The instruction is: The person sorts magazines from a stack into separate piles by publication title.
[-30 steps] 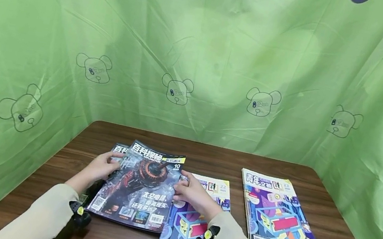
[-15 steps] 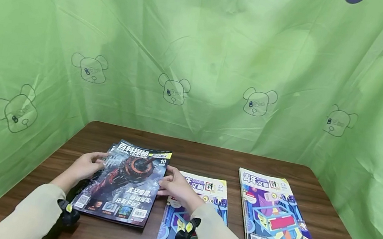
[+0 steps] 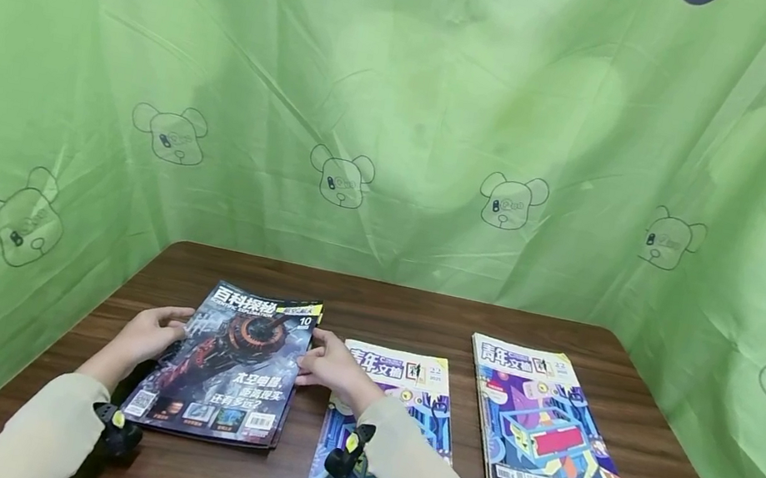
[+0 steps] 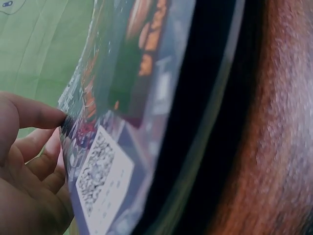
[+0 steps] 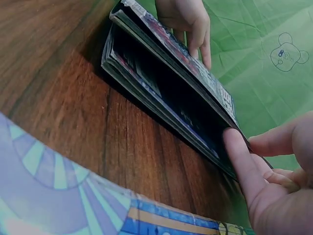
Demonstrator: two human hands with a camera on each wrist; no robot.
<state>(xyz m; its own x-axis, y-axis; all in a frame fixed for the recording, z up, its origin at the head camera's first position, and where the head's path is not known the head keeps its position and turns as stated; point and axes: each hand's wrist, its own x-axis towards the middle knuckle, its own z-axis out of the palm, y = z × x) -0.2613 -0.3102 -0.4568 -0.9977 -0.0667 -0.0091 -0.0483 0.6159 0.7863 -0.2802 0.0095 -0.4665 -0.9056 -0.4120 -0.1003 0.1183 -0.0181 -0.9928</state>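
Note:
A dark science magazine (image 3: 221, 360) with an orange ring on its cover is at the table's left side, its lower edge toward me. My left hand (image 3: 144, 336) pinches its left edge between thumb and fingers. The right hand (image 3: 339, 373) grips the opposite edge, with the thumb (image 5: 239, 156) on one face and the fingers on the other. Seen from the right wrist, a dark gap separates it from more magazines (image 5: 129, 81) lying on the wood underneath. From the head view those lower magazines are almost wholly covered.
Partly beneath my right forearm lies a colourful purple magazine (image 3: 399, 373). A stack of similar magazines (image 3: 551, 436) sits farther right on the brown wooden table (image 3: 401, 310). Green cloth (image 3: 434, 112) hangs behind the table and along both sides.
Both hands have carried the dark magazine left and lowered it over the lower ones, turning it into line with them. More of the middle purple magazine now shows.

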